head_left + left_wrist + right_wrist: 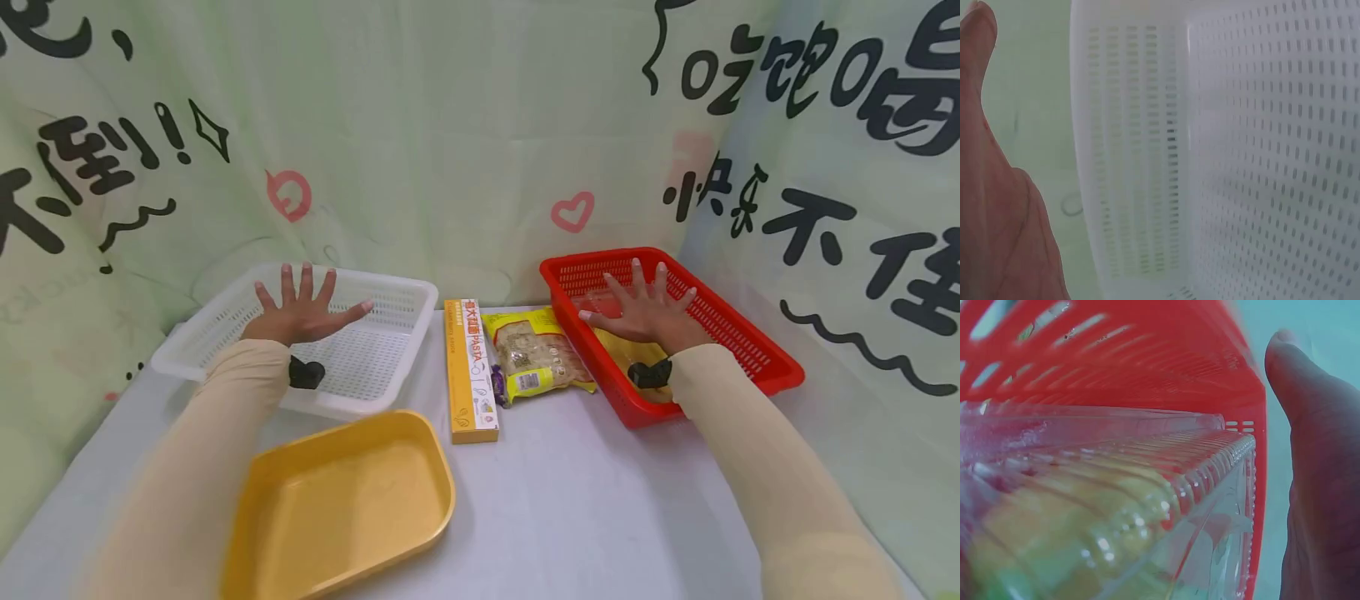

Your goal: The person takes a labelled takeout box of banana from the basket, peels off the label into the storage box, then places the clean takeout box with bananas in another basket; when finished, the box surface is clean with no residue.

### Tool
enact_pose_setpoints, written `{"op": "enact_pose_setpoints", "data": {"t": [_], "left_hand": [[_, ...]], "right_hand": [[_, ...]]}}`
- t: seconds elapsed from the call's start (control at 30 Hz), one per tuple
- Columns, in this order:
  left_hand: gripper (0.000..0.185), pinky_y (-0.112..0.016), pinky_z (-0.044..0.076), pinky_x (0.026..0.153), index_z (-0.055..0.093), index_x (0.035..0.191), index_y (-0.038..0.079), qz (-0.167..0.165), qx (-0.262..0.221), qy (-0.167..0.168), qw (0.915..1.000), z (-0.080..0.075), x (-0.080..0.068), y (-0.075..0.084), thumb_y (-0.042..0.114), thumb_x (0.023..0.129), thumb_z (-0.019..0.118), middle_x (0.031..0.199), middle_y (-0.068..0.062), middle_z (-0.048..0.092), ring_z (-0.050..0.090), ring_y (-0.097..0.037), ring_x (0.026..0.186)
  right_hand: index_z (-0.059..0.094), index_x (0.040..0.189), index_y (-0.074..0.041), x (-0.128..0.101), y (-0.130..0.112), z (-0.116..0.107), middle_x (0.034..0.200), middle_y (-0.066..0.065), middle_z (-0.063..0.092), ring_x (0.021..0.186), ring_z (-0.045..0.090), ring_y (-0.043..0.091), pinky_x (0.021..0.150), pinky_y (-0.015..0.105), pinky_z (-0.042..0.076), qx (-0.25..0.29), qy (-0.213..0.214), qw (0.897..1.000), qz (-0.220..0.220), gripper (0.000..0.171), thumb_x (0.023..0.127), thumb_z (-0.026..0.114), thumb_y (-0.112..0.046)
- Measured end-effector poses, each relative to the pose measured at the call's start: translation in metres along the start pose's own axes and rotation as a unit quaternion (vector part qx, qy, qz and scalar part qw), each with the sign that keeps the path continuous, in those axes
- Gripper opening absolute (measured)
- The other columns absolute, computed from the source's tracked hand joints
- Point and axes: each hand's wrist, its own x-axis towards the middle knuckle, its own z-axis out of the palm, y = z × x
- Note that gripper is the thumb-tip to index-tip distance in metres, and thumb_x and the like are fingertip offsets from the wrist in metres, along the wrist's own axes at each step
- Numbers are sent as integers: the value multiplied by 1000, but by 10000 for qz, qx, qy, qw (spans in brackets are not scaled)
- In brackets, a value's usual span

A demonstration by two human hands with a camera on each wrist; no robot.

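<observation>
White perforated plastic fills my left wrist view: the inside wall and floor of the white basket [1241, 156], with only the edge of my left hand [997, 206] showing along the left border, palm side, nothing in it. From the head camera I get the wider layout. That left hand [300, 312] hovers spread flat over the white basket [225, 321], fingers straight and wide apart, thumb pointing toward the middle of the desk [585, 500]. I cannot tell from either view whether the palm touches the basket.

My right hand [645, 312] is spread the same way over the red basket [750, 354], fingers fanned and holding nothing. The head view shows only a yellowish patch under that hand. The right wrist view shows more: a clear plastic clamshell box [1147, 506] lies inside the red basket [1166, 356], ribbed along its lid, with something yellow-green blurred inside it. The side of my right hand [1322, 487] stands just beside the basket's corner there, fingers straight.

Only the head view shows what lies between the two baskets: a long orange pasta box [470, 371] lying lengthwise, and just right of it a yellow packet of dried food [536, 354], whose far edge meets the red basket's wall. A yellow tray [337, 508] sits nearer to me, its back edge close to the white basket. Printed green cloth [465, 142] hangs behind everything.
</observation>
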Motion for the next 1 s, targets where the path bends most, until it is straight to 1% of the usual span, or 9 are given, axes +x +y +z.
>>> {"op": "enact_pose_setpoints", "data": {"t": [0.2, 0.27, 0.4, 0.5, 0.6, 0.7, 0.77, 0.87, 1.0], "left_hand": [[106, -68, -27, 95, -11, 155, 10, 42, -144, -150, 9998, 7, 10, 24, 81, 85, 25, 153, -21, -31, -37, -43, 133], [104, -68, -26, 97, -11, 155, 11, 116, -165, -184, 9996, 11, 13, 34, 80, 86, 27, 154, -20, -30, -35, -42, 135], [102, -67, -21, 102, -10, 156, 13, 344, -206, -156, 9991, 21, 22, 58, 76, 88, 33, 156, -19, -26, -30, -41, 138], [101, -65, -15, 106, -10, 156, 14, 519, -334, -81, 9981, 27, 27, 79, 73, 89, 37, 157, -18, -24, -26, -39, 140], [101, -62, -4, 112, -10, 155, 12, 622, -618, 33, 9961, 33, 33, 100, 70, 90, 40, 157, -18, -23, -20, -39, 142], [100, -58, 8, 114, -11, 155, 11, 666, -1170, 139, 9908, 40, 38, 120, 66, 91, 44, 158, -17, -21, -15, -37, 144], [100, -57, 12, 114, -9, 156, 10, 751, -1504, 192, 9856, 45, 41, 133, 64, 92, 45, 159, -17, -18, -11, -36, 145], [99, -53, 12, 115, -5, 157, 11, 965, -1993, 177, 9750, 50, 44, 149, 65, 92, 47, 161, -14, -12, -6, -32, 147], [98, -48, 10, 117, 1, 157, 10, 1312, -2371, 124, 9625, 58, 45, 165, 67, 91, 47, 162, -11, -5, -1, -26, 148]], "right_hand": [[6, 157, -18, 2, -3, 1, 156, 24, -21, 136, -25, 51, 92, 81, -13, 148, -72, 9998, -82, 102, 83, 41, -78], [6, 157, -18, 1, -2, 1, 156, 23, -22, 137, -26, 50, 93, 81, -11, 224, -56, 9997, -118, 102, 83, 42, -78], [7, 158, -20, 1, 4, 2, 157, 22, -19, 138, -25, 47, 97, 80, -2, 445, 83, 9986, -288, 98, 85, 47, -73], [13, 157, -17, 0, 12, 2, 158, 25, -10, 140, -20, 47, 100, 78, 6, 613, 276, 9966, -482, 92, 89, 52, -64], [20, 156, -11, -1, 21, 1, 158, 27, 2, 142, -11, 47, 103, 75, 9, 758, 514, 9940, -601, 86, 91, 55, -56], [24, 154, -7, -5, 32, 0, 156, 29, 11, 143, -3, 48, 104, 74, 12, 916, 661, 9921, -545, 84, 92, 56, -53], [24, 154, -6, -7, 39, -1, 156, 29, 16, 143, 1, 48, 103, 74, 15, 1081, 670, 9908, -454, 84, 92, 56, -53], [23, 155, -8, -11, 48, -2, 155, 26, 21, 141, 12, 48, 98, 72, 28, 1404, 596, 9877, -352, 84, 93, 56, -53], [18, 156, -10, -15, 56, -4, 155, 24, 24, 136, 25, 47, 91, 67, 42, 1769, 455, 9830, -183, 87, 92, 55, -56]]}}
